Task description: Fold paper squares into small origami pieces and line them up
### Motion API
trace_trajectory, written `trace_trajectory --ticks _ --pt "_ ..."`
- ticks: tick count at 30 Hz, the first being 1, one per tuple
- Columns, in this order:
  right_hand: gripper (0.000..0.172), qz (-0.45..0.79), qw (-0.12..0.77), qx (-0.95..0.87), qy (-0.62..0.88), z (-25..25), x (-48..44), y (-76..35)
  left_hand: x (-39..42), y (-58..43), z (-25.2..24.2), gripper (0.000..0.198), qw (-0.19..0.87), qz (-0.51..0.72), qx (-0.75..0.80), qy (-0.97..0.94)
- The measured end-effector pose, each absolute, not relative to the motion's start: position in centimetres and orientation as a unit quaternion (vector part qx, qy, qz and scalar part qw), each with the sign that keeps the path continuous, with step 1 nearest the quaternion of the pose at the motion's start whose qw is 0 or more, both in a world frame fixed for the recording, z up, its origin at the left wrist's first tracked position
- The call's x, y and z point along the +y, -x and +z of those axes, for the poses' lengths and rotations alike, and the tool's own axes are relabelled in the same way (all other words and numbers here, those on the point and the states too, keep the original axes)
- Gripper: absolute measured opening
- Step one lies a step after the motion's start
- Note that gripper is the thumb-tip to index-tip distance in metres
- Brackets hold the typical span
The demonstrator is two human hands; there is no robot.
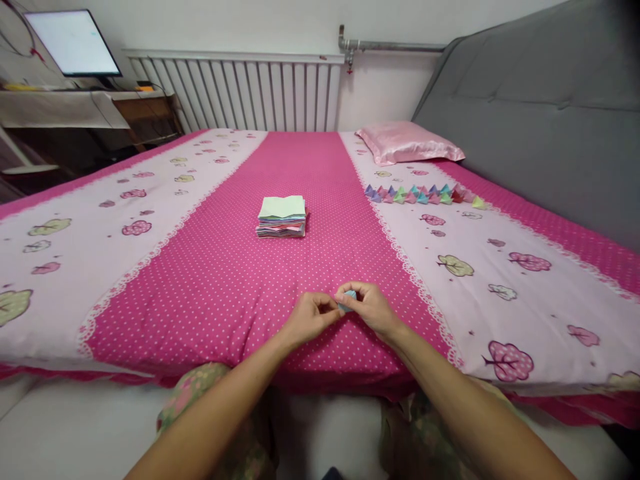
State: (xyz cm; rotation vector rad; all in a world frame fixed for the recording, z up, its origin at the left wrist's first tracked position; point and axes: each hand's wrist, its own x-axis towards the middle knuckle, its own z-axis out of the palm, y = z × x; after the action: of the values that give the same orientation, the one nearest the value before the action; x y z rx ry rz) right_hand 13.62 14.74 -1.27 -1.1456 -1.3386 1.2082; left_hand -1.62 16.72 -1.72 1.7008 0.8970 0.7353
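Note:
Between my two hands, just over the near edge of the bed, is a small folded piece of light blue paper (346, 307). My right hand (367, 308) pinches it between thumb and fingers, which cover much of it. From the other side my left hand (314, 316) is closed, its fingertips meeting at the paper's left edge. Farther off on the bed lies a stack of coloured paper sheets (281, 217), a pale green one on top. To the right, several small folded paper pieces (421, 195) in many colours stand in rows.
The bed is covered by a pink patterned bedspread (225, 280). A pink pillow (410, 142) rests near the grey headboard (540, 113) on the right. Behind the bed are a white radiator (240, 90) and, at far left, a desk with a monitor (73, 43).

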Motion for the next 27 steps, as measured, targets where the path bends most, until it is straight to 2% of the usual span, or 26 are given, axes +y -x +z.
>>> trace_trajectory --ticks 7,12,21,27 --pt "0.021 0.495 0.475 -0.563 0.462 -1.6 14.9 -13.7 17.0 1.6 -2.3 0.027 0.526 0.318 0.383 -0.690" --pt "0.033 0.519 0.498 -0.519 0.462 -1.4 15.3 -14.3 17.4 1.7 -1.9 0.029 0.563 0.369 0.401 -0.622" --pt "0.022 0.494 0.536 -0.510 0.458 -1.8 15.5 -14.4 17.3 1.6 -1.4 0.030 0.555 0.374 0.397 -0.628" --pt "0.018 0.390 0.510 -0.589 0.491 -1.6 15.4 -14.7 17.3 1.5 -1.4 0.024 0.492 0.399 0.439 -0.637"
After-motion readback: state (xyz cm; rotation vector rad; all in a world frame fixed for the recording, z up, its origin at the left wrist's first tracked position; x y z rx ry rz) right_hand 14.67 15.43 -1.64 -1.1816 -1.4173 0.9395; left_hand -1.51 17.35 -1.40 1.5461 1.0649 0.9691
